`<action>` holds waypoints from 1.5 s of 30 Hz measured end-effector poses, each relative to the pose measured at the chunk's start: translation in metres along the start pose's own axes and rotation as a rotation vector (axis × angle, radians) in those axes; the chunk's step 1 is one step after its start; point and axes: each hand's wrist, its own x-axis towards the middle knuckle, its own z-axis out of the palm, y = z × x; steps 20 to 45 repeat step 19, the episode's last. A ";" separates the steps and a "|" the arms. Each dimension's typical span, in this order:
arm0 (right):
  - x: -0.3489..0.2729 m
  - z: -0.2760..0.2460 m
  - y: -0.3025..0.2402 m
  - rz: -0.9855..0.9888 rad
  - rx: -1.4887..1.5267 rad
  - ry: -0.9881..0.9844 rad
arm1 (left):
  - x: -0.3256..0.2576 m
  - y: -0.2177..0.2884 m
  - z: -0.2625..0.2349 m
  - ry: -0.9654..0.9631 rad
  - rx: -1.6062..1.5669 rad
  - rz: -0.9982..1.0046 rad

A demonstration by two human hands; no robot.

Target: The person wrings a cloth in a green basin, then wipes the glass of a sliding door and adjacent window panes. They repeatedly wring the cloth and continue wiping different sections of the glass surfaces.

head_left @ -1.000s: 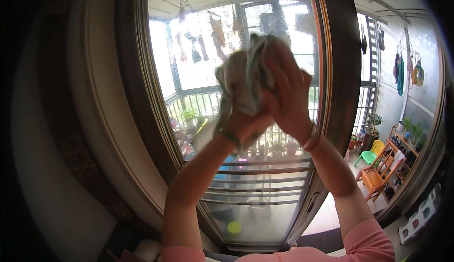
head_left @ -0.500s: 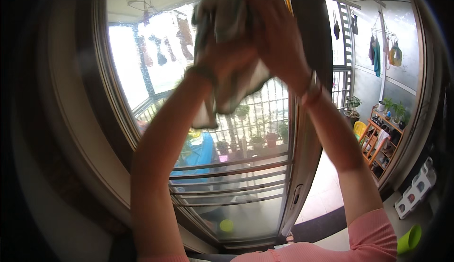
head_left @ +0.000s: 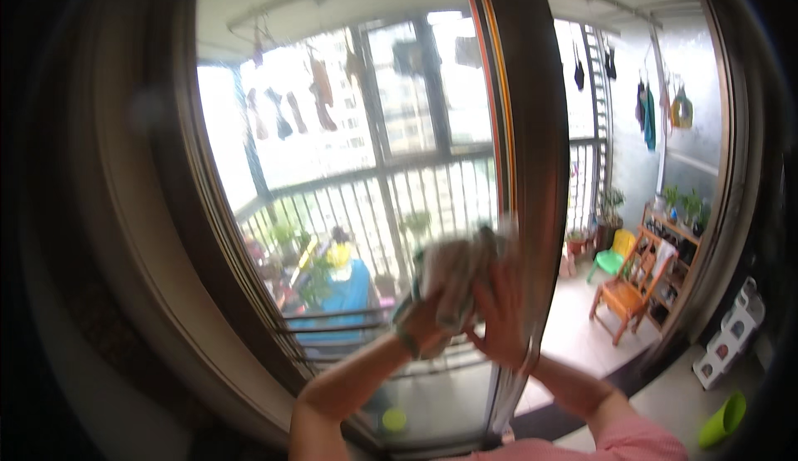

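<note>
A crumpled whitish-grey cloth (head_left: 453,274) with a darker green edge is against the sliding door's glass pane (head_left: 324,162), low and near its right frame. My left hand (head_left: 422,321), with a green band on the wrist, is closed on the cloth from below left. Beside it my right hand (head_left: 501,320) lies with fingers stretched out along the cloth's right side, close to the door frame (head_left: 532,145). Motion smears both hands and the cloth, so the fingertips are hard to make out.
Through the doorway at right stand an orange wooden chair (head_left: 628,295), a green and yellow small chair (head_left: 611,263) and a shelf with plants (head_left: 686,228). A white rack (head_left: 730,332) and a lime-green bin (head_left: 721,421) are on the near floor. Laundry hangs beyond the glass.
Both hands and the cloth have come down from the top of the pane to its lower right part. My arms are now more bent, and the upper glass shows uncovered.
</note>
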 end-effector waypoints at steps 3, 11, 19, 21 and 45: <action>0.009 -0.010 0.003 -0.066 0.015 -0.005 | 0.014 0.017 -0.033 -0.275 0.042 -0.240; 0.277 -0.020 0.025 -0.216 0.048 0.344 | 0.180 0.055 -0.225 0.392 0.741 0.326; 0.475 -0.022 -0.012 -0.698 -0.464 0.754 | 0.330 -0.006 -0.417 0.654 1.120 0.391; 0.475 -0.022 -0.012 -0.698 -0.464 0.754 | 0.330 -0.006 -0.417 0.654 1.120 0.391; 0.475 -0.022 -0.012 -0.698 -0.464 0.754 | 0.330 -0.006 -0.417 0.654 1.120 0.391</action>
